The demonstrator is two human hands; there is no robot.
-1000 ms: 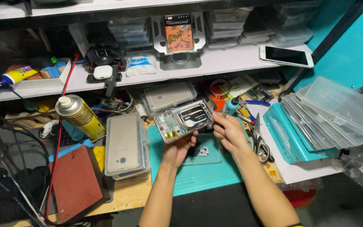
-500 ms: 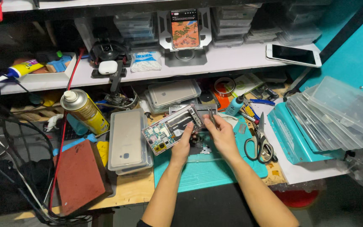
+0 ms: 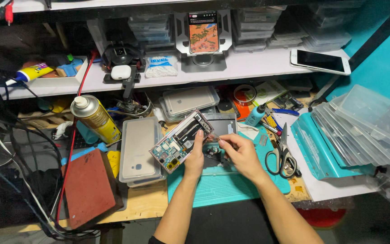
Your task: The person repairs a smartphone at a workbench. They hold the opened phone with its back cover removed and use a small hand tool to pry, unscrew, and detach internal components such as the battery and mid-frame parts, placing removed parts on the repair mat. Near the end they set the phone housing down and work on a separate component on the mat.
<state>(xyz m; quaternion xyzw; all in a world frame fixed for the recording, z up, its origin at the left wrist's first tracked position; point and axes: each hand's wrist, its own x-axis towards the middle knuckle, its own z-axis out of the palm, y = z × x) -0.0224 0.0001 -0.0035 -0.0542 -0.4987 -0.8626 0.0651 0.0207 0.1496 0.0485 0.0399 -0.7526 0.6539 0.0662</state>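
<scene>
Item: opened grey smartphone chassis with exposed green circuit board [image 3: 181, 141], tilted, raised over the teal rubber work mat [image 3: 231, 187] at bench centre. Held by the left hand [image 3: 196, 156], fingers curled closed about its lower right edge, thumb on top. Right hand [image 3: 240, 153], at 3 o'clock of the left, fingers pinched together on a thin metal tool [image 3: 216, 138] whose tip meets the chassis edge; kind of tool cannot be told.
Adjacent: clear plastic case holding a silver phone [image 3: 140, 149] at 9 o'clock; yellow spray can with white cap [image 3: 95, 117] at 10 o'clock; black-handled scissors [image 3: 283, 156] at 3 o'clock; dark red rectangular pad [image 3: 89, 187] at 8 o'clock; stacked clear plastic trays [image 3: 366, 126] far at 3 o'clock.
</scene>
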